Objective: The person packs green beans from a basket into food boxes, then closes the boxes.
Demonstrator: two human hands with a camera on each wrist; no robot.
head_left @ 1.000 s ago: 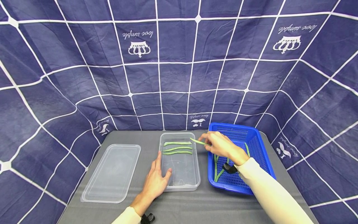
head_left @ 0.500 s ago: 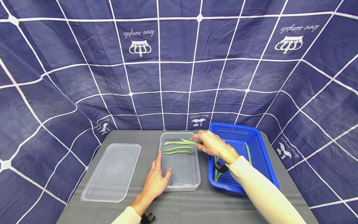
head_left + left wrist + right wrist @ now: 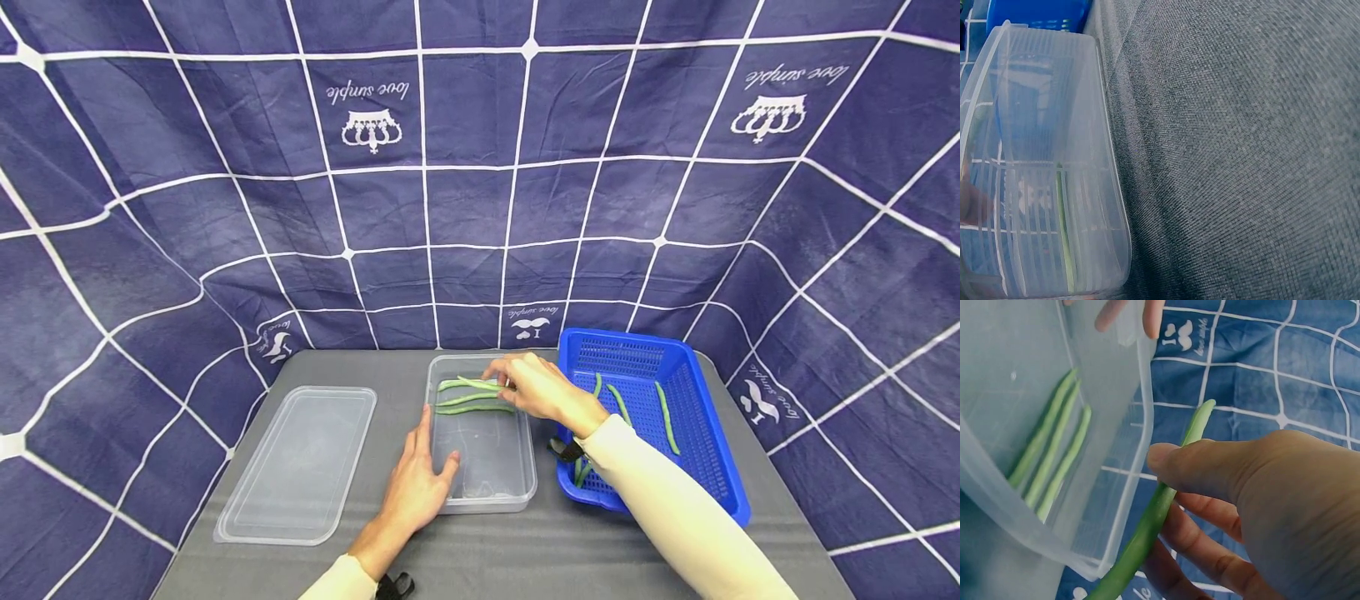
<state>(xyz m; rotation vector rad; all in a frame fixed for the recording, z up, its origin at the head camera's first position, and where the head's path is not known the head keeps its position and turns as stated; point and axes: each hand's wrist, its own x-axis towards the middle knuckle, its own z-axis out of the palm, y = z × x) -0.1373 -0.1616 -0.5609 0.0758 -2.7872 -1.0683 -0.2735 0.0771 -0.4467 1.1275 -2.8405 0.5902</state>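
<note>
My right hand (image 3: 534,385) pinches a green bean (image 3: 478,383) between thumb and fingertips, above the far part of a clear plastic container (image 3: 483,505). The held bean (image 3: 1147,525) shows large in the right wrist view, with the thumb pressing on it. On the container floor several green beans (image 3: 1054,440) lie side by side at the far end. My left hand (image 3: 417,483) rests along the container's left side, its fingers extended and the thumb over the rim. In the left wrist view the container wall (image 3: 1054,112) fills the left part, and one bean (image 3: 1064,231) shows through it.
A blue perforated basket (image 3: 716,442) stands to the right with several green beans (image 3: 666,417) in it. At the left a clear lid (image 3: 300,467) lies flat on the grey tabletop (image 3: 480,558). Behind hangs a blue cloth (image 3: 480,208) with white grid lines.
My right hand has moved left, carrying its green bean from beside the basket's edge to above the container. More beans in the basket are uncovered. The left hand stays in place.
</note>
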